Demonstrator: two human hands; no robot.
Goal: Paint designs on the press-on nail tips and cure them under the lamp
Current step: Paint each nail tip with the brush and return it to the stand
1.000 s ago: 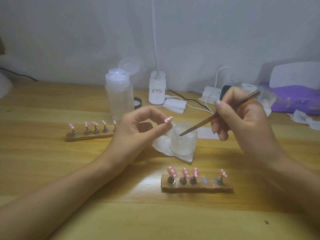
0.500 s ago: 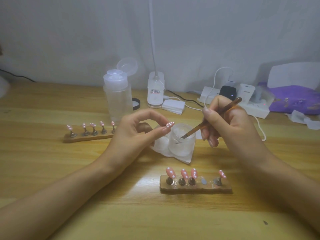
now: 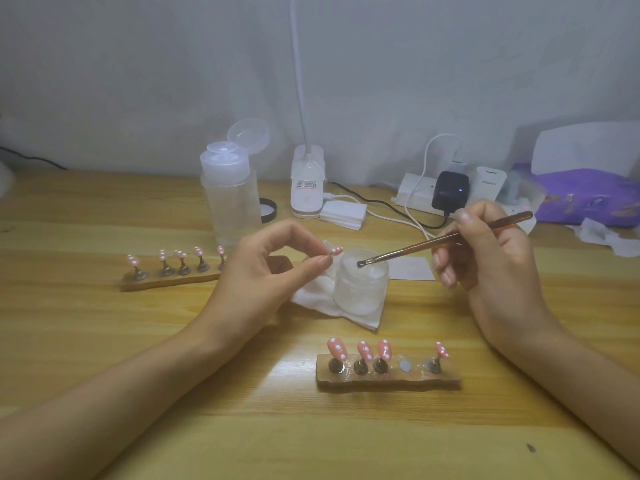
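My left hand (image 3: 273, 268) pinches a pink nail tip (image 3: 335, 251) with white dots between thumb and forefinger, just left of a small frosted jar (image 3: 360, 285). My right hand (image 3: 485, 258) grips a thin brown brush (image 3: 443, 242); its bristle end hovers over the jar's mouth. A near wooden holder (image 3: 388, 377) carries several pink dotted tips on stands, with one magnet spot bare. A second wooden holder (image 3: 166, 277) with several pink tips lies at the left, partly behind my left hand.
A white wipe (image 3: 322, 299) lies under the jar. Behind stand a clear pump bottle (image 3: 230, 199) with its cap flipped up, a white lamp base (image 3: 306, 192), a pad stack (image 3: 343, 211), a power strip with chargers (image 3: 450, 192) and a purple pack (image 3: 588, 199).
The brush tip has lifted out of the jar to just above its mouth. My right hand has risen slightly; my left hand still holds the nail tip in the same place.
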